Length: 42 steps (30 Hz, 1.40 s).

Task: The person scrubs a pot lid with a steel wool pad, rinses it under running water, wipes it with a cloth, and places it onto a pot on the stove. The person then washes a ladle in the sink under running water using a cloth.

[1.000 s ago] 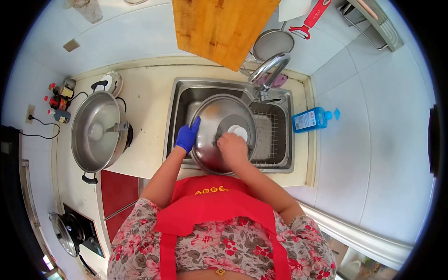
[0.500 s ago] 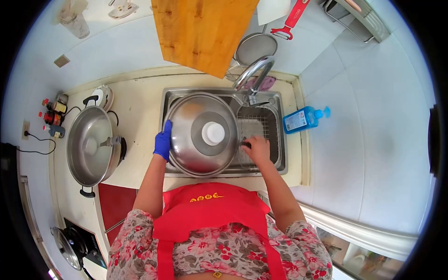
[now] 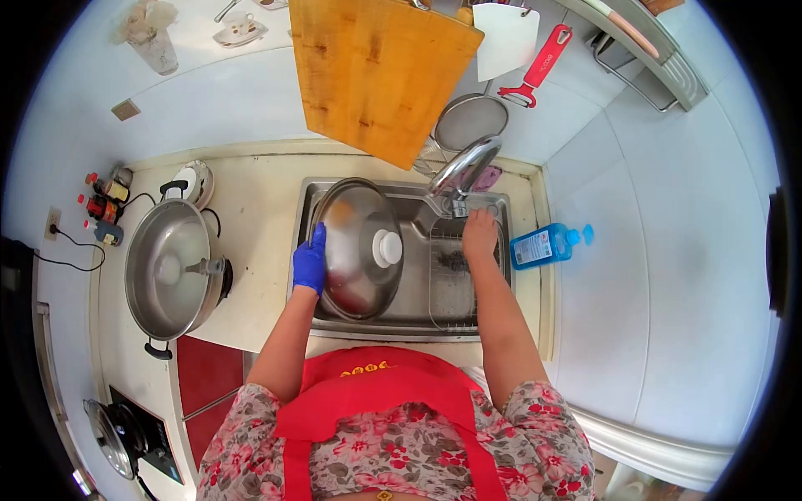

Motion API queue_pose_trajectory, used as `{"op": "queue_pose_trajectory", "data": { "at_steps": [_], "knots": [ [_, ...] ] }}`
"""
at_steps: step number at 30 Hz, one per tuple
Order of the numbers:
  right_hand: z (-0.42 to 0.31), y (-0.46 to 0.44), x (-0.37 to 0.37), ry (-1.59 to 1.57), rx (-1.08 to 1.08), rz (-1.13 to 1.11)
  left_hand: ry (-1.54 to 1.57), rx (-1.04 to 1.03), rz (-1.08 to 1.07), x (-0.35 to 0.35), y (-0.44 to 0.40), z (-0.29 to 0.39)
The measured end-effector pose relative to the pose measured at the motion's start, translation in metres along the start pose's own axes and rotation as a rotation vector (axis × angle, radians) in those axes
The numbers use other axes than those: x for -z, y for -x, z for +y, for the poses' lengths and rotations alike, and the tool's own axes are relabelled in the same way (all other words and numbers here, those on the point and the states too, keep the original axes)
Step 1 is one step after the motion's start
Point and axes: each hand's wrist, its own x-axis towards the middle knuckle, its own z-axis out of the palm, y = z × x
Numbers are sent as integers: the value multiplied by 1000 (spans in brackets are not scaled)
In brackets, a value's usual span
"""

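Observation:
A large steel pot lid (image 3: 351,275) with a white knob (image 3: 387,248) stands tilted over the left side of the sink (image 3: 418,330). My left hand (image 3: 310,263), in a blue glove, is closed on the lid's left rim. The bare right hand (image 3: 479,234) is at the base of the chrome faucet (image 3: 468,163), its fingers closed at the handle, which they mostly cover. Below it, a dark scrubber (image 3: 454,261) lies on the wire rack (image 3: 443,313) in the right part of the sink.
A blue soap bottle (image 3: 539,246) lies right of the sink. On the left counter stand a wide steel pan (image 3: 167,284) and several sauce bottles (image 3: 104,209). A wooden cutting board (image 3: 376,75), a strainer (image 3: 472,121) and a red peeler (image 3: 543,63) hang behind.
The lid has tipped from facing up to a steeper tilt, still in my left hand. My right hand has left the dark scrubber on the rack and moved up to the faucet handle.

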Motion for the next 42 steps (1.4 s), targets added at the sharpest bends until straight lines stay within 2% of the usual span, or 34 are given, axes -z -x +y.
{"op": "queue_pose_trajectory", "data": {
  "at_steps": [3, 4, 5, 7, 9, 11, 12, 15, 18, 21, 22, 24, 25, 27, 29, 31, 33, 34, 36, 37, 39, 40, 42],
  "knots": [
    [-1, -5, 2, 70, 0, 96, -65, -31, -18, -6, -2, 1],
    [-2, -8, 5, 96, -4, -3, -62, -30, -14, -9, -2, 0],
    [-4, -10, 8, 120, -11, -103, -120, -139, 10, -12, -1, -4],
    [-5, -18, 11, 156, 15, -176, -180, -255, 37, -14, 4, 8],
    [-6, -22, 7, 192, 40, -252, -72, -4, -98, -21, 13, 25],
    [-6, -21, -3, 191, 39, -254, -94, -21, -46, -32, 13, 20],
    [-7, -21, -5, 188, 37, -256, -211, -188, -54, -43, 2, -3],
    [-3, -21, -10, 190, 21, -208, -475, -393, -172, -59, -14, -25],
    [-2, -19, -12, 184, 17, -232, -413, -180, -278, -68, -20, -32],
    [-4, -14, -15, 198, 29, -224, -472, -374, -246, -72, -11, -26],
    [-5, -12, -18, 205, 6, -200, -241, -324, -152, -76, -8, -21],
    [-11, -10, -18, 204, -9, -181, -19, -266, -50, -73, -6, -11],
    [-14, -10, -10, 177, -25, -220, -293, -264, -165, -69, -5, -7],
    [-21, -10, 2, 152, -45, -253, -563, -265, -280, -68, -6, -8],
    [-41, -7, 9, -223, -32, -29, -571, -399, -239, -71, -8, -18],
    [-85, 3, 37, -768, -28, 27, -601, -464, -221, -71, -2, -10],
    [-127, 14, 66, -1029, 93, 6, -632, -482, -214, -72, 3, -11],
    [-139, 12, 70, -1030, 95, 8, -672, -523, -204, -75, 3, -13],
    [-154, 4, 76, -908, 215, 199, -740, -790, -103, -72, 14, -16],
    [-153, -8, 67, -913, 216, 201, -744, -791, -99, -66, 19, -15],
    [-142, -36, 29, -1299, -235, -169, -764, -896, -130, -56, 28, -14],
    [-139, -41, 18, -1301, -235, -168, -704, -958, -132, -53, 33, -11],
    [-136, -47, 7, -1347, -363, -400, -740, -951, -116, -53, 31, -16]
  ]
}}
